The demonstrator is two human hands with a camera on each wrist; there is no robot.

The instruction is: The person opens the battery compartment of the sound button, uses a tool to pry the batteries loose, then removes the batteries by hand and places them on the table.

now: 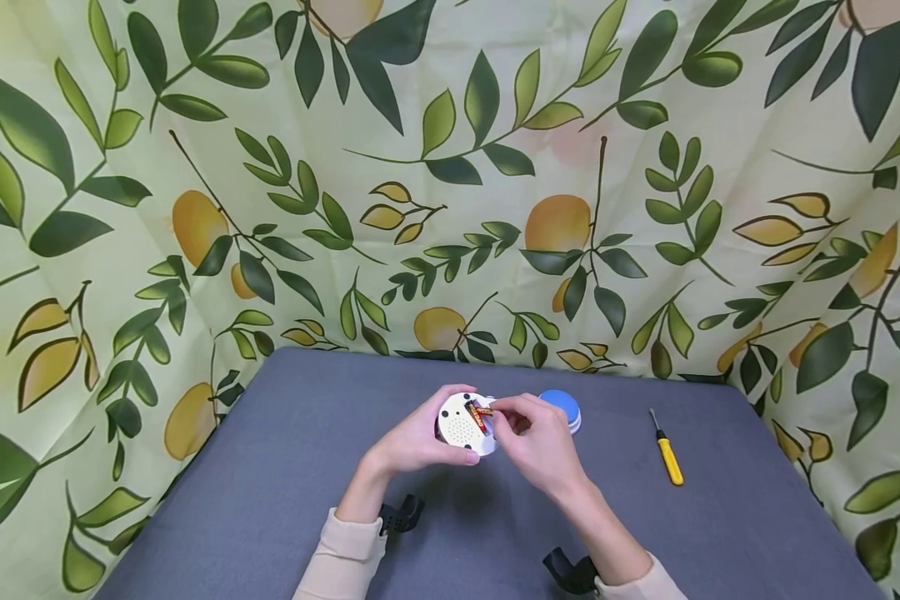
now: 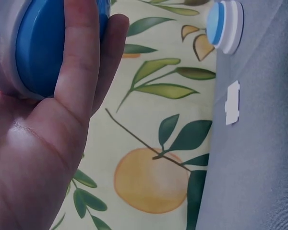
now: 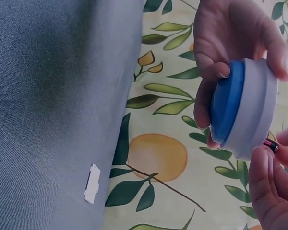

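My left hand (image 1: 420,433) grips a round white device with a blue domed top, its white underside (image 1: 461,429) facing me in the head view. Small holes and dark feet dot that underside, and a red-and-black battery (image 1: 475,415) lies in its open compartment. With thumb and fingertips, my right hand (image 1: 536,437) pinches another battery (image 3: 271,144) at the compartment's edge. The right wrist view shows the device side-on, the left fingers spread over its blue dome (image 3: 228,103). Part of the pinched battery is hidden by the device and the fingers.
A second blue-topped white device (image 1: 561,407) sits on the grey table (image 1: 270,500) just beyond my right hand. Farther right lies a screwdriver (image 1: 669,457) with a yellow handle. A small white battery cover (image 2: 233,103) rests on the table. Leaf-patterned cloth (image 1: 450,250) hangs behind.
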